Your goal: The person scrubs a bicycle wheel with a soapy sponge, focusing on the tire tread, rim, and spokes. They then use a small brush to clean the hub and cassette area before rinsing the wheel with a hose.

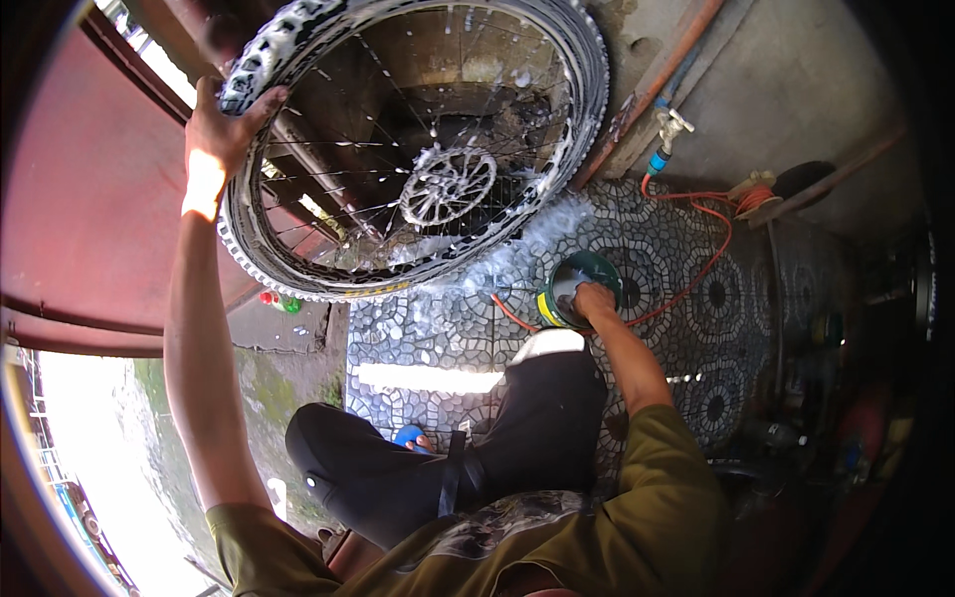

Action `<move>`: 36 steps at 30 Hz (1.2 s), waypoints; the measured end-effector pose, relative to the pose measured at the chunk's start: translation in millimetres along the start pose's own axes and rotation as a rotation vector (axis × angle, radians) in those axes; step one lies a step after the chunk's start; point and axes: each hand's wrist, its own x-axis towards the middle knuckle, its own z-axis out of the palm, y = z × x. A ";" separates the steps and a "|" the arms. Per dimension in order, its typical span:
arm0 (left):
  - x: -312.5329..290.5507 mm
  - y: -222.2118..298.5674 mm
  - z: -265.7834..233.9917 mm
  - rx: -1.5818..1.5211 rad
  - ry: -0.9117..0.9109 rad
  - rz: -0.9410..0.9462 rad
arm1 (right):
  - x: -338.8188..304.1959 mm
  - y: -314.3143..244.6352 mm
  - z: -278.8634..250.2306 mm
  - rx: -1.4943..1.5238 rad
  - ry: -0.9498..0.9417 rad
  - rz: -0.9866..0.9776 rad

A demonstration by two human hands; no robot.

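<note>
My left hand (221,139) grips the left side of a bicycle wheel (448,187), with its thumb on the inner side of the tyre. White foam streaks the knobby black tyre, the rim, the spokes and the slotted brake disc at the hub. The wheel leans tilted over the patterned floor, its lower edge near a patch of suds (542,239). To the right, my right hand (595,300) reaches into a dark green bucket (601,264) with a yellow label. The bucket's wall hides those fingers, so what they hold cannot be made out.
An orange hose (711,254) runs across the mosaic-pattern floor (686,348) from a wall tap (672,126). A red metal panel (90,199) stands at the left. Near the wheel's lower left lies a green bottle with a red cap (282,301). Dark clutter fills the right edge.
</note>
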 end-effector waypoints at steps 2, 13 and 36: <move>-15.5 23.5 -15.0 -0.015 0.020 -0.045 | -10.8 -9.2 -22.2 -0.001 0.047 -0.011; -169.2 112.8 -69.7 0.012 0.117 0.091 | -55.2 31.9 -131.1 0.423 0.434 -0.568; -84.2 124.1 -38.6 -0.021 -0.020 0.070 | -97.3 -149.0 -253.1 0.448 0.410 -1.044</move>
